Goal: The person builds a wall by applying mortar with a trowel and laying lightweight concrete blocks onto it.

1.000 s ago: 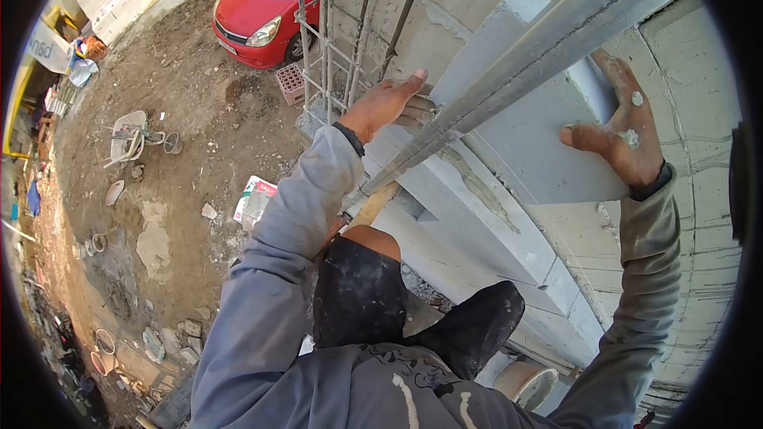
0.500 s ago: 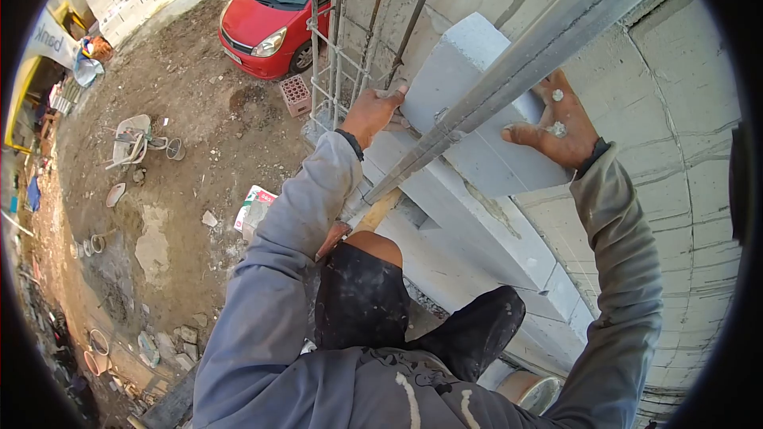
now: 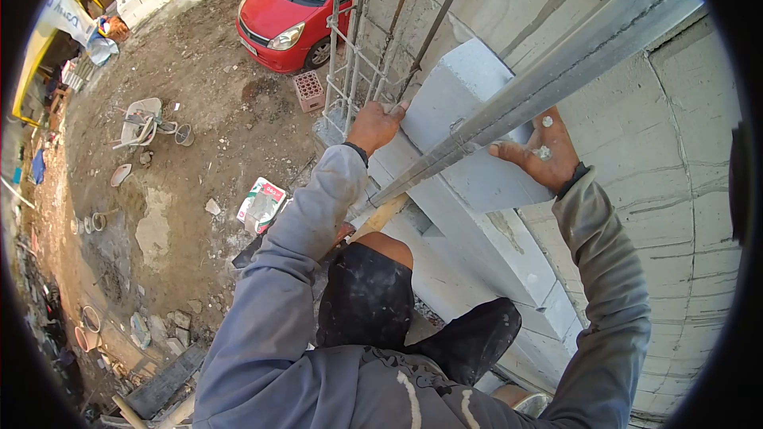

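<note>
A light grey concrete block sits at a slant on the wall's top course, partly hidden behind a metal pole that crosses in front of it. My left hand is at the block's left end, close to the rebar, with its fingertips against the block's edge. At the other end my right hand grips the block, thumb on the near face and fingers over the far side. Grey mortar spots stick to the back of this hand. Under the block runs a course of pale blocks.
Steel rebar rises beside my left hand. The metal pole slants across the work. A plastered wall stands at the right. On the ground far below are a red car, a crate, a wheelbarrow and a bag.
The view has shifted a little, so the ground and rebar appear farther right and lower. The block and my right hand have moved slightly left and down against the pole. Both hands stay at the block.
</note>
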The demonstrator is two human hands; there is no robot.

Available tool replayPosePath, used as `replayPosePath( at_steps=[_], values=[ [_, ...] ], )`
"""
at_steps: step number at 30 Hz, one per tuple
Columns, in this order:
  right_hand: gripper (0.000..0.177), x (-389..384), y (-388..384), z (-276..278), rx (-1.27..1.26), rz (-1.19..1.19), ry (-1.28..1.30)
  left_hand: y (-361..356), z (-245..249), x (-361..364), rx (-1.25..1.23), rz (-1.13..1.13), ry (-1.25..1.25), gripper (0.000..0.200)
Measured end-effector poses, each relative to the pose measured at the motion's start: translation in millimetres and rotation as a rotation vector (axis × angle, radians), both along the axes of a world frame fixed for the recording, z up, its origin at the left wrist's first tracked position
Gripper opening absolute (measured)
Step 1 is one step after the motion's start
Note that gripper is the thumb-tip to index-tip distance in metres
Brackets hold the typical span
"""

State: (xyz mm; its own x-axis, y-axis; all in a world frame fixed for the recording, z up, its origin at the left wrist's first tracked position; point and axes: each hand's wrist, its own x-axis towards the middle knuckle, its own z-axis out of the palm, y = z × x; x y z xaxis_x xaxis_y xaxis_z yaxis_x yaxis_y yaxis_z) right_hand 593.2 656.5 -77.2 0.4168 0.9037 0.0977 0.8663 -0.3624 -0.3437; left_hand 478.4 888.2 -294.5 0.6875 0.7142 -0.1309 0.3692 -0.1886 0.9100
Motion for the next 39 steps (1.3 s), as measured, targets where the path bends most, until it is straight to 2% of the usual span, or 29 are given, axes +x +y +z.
replayPosePath(
  at_steps=[2,4,7,10,12,14,16,19,23,27,29,30,31,32,33,35,37,39],
  values=[
    [0.093,-4,1,0,0.045,-0.008,0.059,-1,-7,2,0.058,0.036,-0.008,0.049],
    [0.093,0,0,-2,0.024,-0.008,0.036,-5,7,-8,-0.007,-0.067,-0.076,0.059],
    [0.094,-1,0,-5,-0.012,-0.029,-0.006,-16,33,-12,0.032,-0.022,-0.15,0.056],
    [0.094,-3,3,-6,-0.043,-0.073,-0.039,-6,13,0,0.102,0.034,-0.113,0.044],
    [0.094,-2,2,-8,-0.072,-0.097,-0.046,0,5,-1,0.067,0.042,-0.138,0.045],
    [0.094,-2,1,-8,0.006,-0.064,0.018,-2,2,-5,0.03,0.053,-0.162,0.045],
    [0.094,-3,1,-10,0.021,-0.073,0.025,-11,7,-10,0.091,0.052,-0.134,0.059],
    [0.096,0,0,-14,0.022,-0.072,0.015,-11,2,-12,-0.019,0.033,-0.166,0.06],
    [0.1,4,-1,-16,0.016,-0.04,-0.009,-21,-2,-15,-0.015,0.074,-0.105,0.058],
    [0.1,12,-2,-22,-0.006,-0.031,-0.107,-29,11,-18,0.008,0.087,-0.209,0.054],
    [0.098,1,-2,1,-0.148,-0.075,-0.075,-34,15,-21,-0.003,0.072,-0.215,0.052],
    [0.08,-6,-8,4,-0.015,-0.097,-0.199,-39,19,-22,0.018,0.119,-0.271,0.051],
    [0.08,-19,-14,17,-0.017,-0.117,-0.196,-42,21,-21,0.037,0.167,-0.33,0.049],
    [0.07,-36,-23,38,0.175,-0.108,-0.126,-38,8,-18,0.135,0.147,-0.36,0.048],
    [0.06,-49,-34,49,0.366,-0.089,-0.058,-39,8,-14,0.133,0.142,-0.361,0.048],
    [0.045,-80,-72,45,0.459,0.007,0.003,-43,7,-18,0.076,0.171,-0.319,0.046],
    [0.043,-111,-104,11,0.36,-0.095,0.335,-38,-6,-15,0.027,0.155,-0.348,0.044],
    [0.049,-118,-124,-58,0.356,-0.385,0.468,-45,-4,-14,-0.007,0.189,-0.371,0.043]
  ],
)
